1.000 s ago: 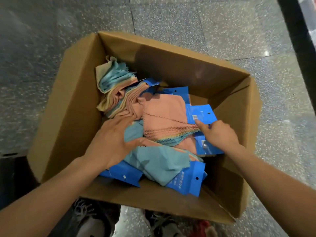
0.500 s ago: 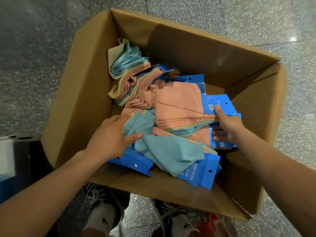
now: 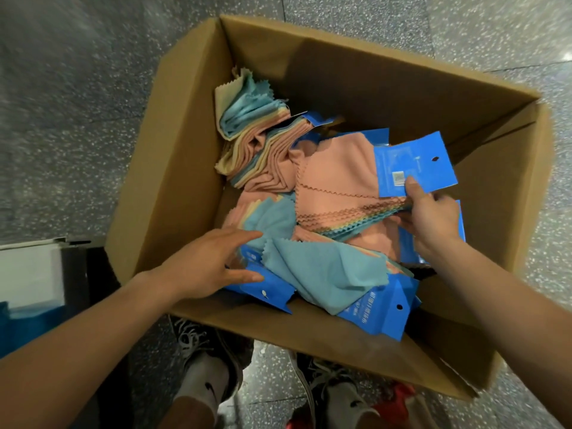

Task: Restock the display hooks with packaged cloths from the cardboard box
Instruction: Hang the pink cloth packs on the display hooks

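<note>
Lifted higher than half a second ago, inside the cardboard box (image 3: 173,168) near its right wall: packaged cloth (image 3: 337,178), pinched at the blue card (image 3: 414,159) by the right hand (image 3: 430,221), thumb on top. Open as before, the left hand (image 3: 204,261), fingers (image 3: 244,235) spread, perhaps touching packs (image 3: 272,289) at the box's near wall.

You've got one cardboard box (image 3: 173,168), two hands (left hand (image 3: 204,264), right hand (image 3: 430,221)), two shoes (image 3: 201,342), and at least five packaged cloths (image 3: 414,162), counting visible blue cards; overlap blocks an exact count.
</note>
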The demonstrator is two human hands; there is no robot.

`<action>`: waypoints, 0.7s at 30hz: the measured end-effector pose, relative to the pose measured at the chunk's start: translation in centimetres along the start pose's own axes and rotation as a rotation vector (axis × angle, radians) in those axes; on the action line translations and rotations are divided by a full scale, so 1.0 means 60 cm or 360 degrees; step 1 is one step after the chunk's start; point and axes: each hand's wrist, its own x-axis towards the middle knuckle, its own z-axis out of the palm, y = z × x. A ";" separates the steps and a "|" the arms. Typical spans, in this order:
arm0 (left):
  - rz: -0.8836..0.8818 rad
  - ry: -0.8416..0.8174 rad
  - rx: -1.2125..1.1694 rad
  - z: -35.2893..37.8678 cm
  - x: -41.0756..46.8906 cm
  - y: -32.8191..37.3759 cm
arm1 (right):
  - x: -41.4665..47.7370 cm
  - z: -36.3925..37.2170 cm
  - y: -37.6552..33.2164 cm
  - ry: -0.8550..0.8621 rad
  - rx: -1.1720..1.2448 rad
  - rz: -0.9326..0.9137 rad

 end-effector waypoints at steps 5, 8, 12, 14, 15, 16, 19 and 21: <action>0.0075 -0.0138 0.0032 -0.001 -0.009 -0.024 | -0.027 -0.003 -0.004 -0.0093 0.0051 -0.0188; 0.0106 -0.0130 0.0004 0.000 -0.014 -0.039 | -0.040 -0.004 -0.014 -0.0096 0.0096 -0.0220; 0.0150 -0.0078 -0.0015 0.010 -0.017 -0.054 | -0.058 -0.006 -0.031 -0.0108 0.0161 -0.0316; 0.0154 -0.0084 0.0004 0.014 -0.017 -0.057 | -0.068 -0.008 -0.044 -0.0110 0.0226 -0.0371; 0.0151 -0.0091 0.0017 0.016 -0.018 -0.057 | -0.073 -0.010 -0.051 -0.0120 0.0266 -0.0410; 0.0144 -0.0092 0.0016 0.018 -0.017 -0.057 | -0.080 -0.013 -0.060 -0.0135 0.0310 -0.0455; 0.0156 -0.0096 -0.0012 0.025 -0.014 -0.058 | -0.092 -0.030 -0.087 -0.0193 0.0362 -0.0628; 0.0183 -0.0087 -0.0023 0.029 -0.009 -0.058 | -0.090 -0.049 -0.101 -0.0213 0.0348 -0.0694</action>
